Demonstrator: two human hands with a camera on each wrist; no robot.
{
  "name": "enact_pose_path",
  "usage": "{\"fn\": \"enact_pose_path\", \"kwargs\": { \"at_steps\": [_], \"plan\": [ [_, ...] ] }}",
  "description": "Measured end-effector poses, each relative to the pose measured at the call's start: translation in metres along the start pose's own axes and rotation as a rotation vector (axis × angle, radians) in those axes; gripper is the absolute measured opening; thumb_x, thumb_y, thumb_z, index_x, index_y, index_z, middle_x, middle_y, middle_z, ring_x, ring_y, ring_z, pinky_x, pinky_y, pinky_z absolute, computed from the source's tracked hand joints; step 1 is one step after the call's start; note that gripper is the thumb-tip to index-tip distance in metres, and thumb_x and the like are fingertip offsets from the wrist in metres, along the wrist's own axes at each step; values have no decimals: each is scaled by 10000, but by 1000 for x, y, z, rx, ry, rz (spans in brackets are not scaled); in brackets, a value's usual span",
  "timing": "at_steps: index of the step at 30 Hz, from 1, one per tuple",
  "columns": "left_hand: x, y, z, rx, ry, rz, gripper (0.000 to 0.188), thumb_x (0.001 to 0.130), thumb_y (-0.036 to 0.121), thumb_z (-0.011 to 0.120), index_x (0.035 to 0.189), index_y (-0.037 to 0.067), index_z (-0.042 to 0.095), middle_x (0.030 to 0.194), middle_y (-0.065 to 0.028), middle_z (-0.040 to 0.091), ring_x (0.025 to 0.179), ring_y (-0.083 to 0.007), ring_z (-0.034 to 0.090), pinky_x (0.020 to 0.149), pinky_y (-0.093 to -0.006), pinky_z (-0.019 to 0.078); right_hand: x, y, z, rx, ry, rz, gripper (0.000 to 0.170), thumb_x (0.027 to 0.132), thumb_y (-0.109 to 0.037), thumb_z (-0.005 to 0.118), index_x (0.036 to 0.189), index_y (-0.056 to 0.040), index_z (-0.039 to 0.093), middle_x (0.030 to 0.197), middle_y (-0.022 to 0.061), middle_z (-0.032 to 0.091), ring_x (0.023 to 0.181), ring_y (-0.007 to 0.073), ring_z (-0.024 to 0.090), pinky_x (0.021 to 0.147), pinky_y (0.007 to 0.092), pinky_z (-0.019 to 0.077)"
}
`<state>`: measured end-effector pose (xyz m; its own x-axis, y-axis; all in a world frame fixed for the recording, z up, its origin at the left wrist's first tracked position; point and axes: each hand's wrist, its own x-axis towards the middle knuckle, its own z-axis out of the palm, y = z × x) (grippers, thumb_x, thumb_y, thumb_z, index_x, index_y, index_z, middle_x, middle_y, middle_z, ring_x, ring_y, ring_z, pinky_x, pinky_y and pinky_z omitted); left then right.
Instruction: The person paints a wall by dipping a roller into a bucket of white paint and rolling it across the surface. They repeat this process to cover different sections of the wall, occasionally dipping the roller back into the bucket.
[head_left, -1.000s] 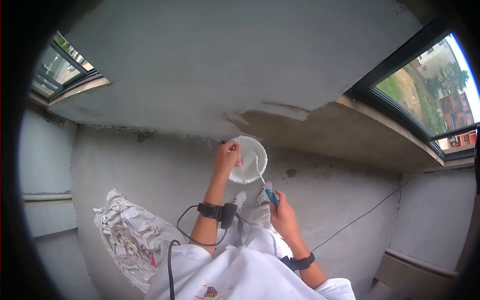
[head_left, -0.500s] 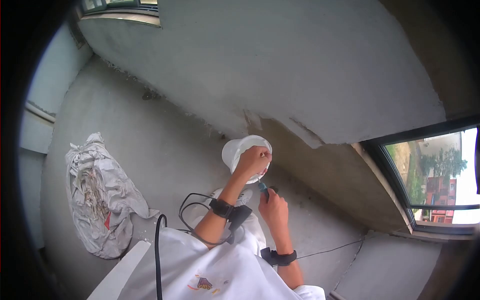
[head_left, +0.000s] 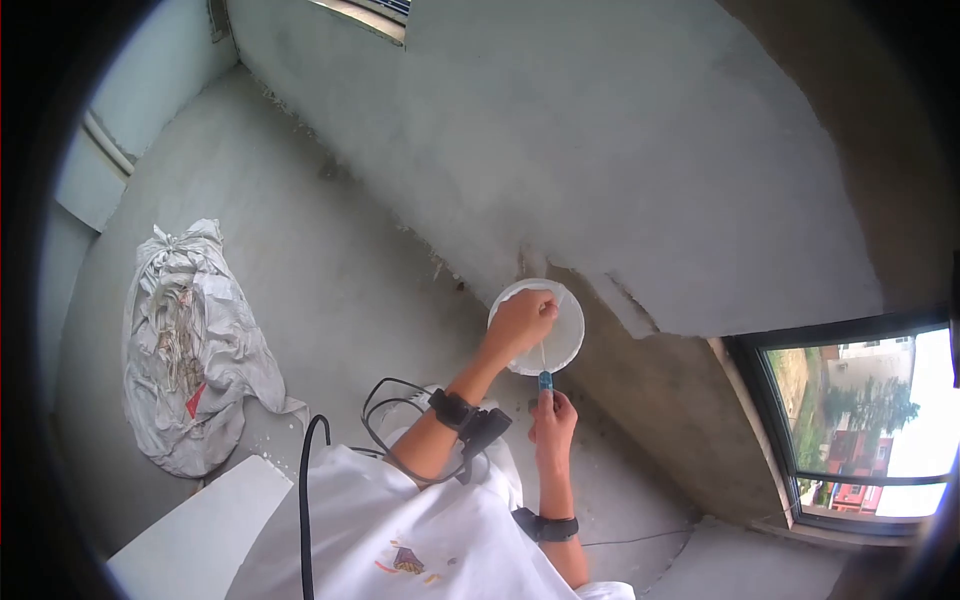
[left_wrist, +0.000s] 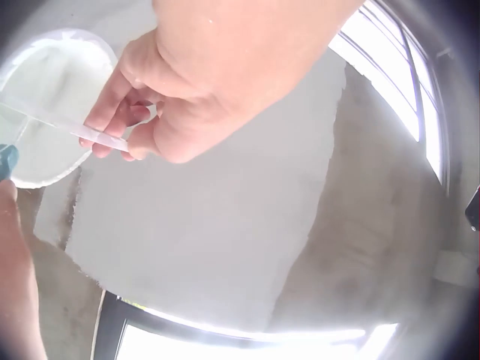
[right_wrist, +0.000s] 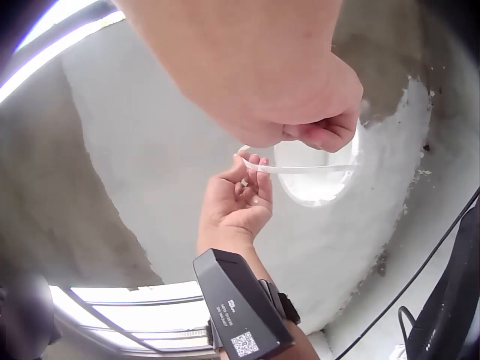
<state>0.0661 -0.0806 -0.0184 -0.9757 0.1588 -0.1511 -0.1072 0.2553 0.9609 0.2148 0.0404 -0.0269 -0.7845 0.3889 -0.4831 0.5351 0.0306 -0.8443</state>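
From the head view: on the floor (head_left: 290, 230), close to the edge along the wall (head_left: 620, 150), a white bucket (head_left: 571, 338), with the left hand (head_left: 525, 318) over its mouth, fingers bent together; object in that pinch too small here to make out. Just outside the near rim of the bucket, the right hand (head_left: 553, 425), curled round the rear of a blue-handled tool (head_left: 546, 381), with the front of this tool sticking out beyond the fist and its thin shaft (head_left: 544, 357) directed over the rim, toward the left hand. Farther away, near the left edge of the floor, a crumpled whitish sack (head_left: 205, 370). From the left wrist view: a narrow, half-clear strip (left_wrist: 60, 123) across the mouth of the bucket, pinched at one end between thumb and fingers of the left hand, with the rest reaching out from the grip; apparently met by the shaft well apart from the fingertips. Not possible to tell: separate piece or part of the tool. From the right wrist view: the same strip, held by its end in the left hand, in front of the bucket; right hand in a narrow, tight grip, with the tool hidden behind the bent fingers.
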Motion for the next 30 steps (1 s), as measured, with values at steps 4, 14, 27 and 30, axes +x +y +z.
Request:
{"fn": "enact_pose_path", "kwargs": {
  "at_steps": [4,14,27,30],
  "plan": [
    [25,-1,-25,-168,-127,-141,181,899,183,529,873,42,639,675,-70,634,562,-179,648,590,-331,514,-18,1,-16,-159,84,-96,378,949,-253,573,1112,88,592,701,58,568,547,119,514,502,289,398],
    [60,6,-46,-278,-234,-195,155,907,174,556,907,29,611,852,-33,593,678,-169,675,572,-277,543,-53,-10,-26,-496,101,-164,335,903,-208,570,1175,-12,567,867,195,690,842,382,660,755,420,498],
    [40,3,-67,-364,-12,-238,202,924,185,546,901,-5,609,807,-32,597,612,-145,641,564,-257,523,-20,45,-35,-323,18,-33,398,952,-383,579,817,-10,540,638,5,497,579,84,422,510,279,356],
    [34,10,-65,-379,26,-264,183,905,188,587,928,10,624,856,-35,606,634,-188,666,581,-274,534,-27,48,-37,-164,50,-23,416,953,-394,559,882,15,580,603,23,479,595,100,429,533,304,367]
  ]
}}
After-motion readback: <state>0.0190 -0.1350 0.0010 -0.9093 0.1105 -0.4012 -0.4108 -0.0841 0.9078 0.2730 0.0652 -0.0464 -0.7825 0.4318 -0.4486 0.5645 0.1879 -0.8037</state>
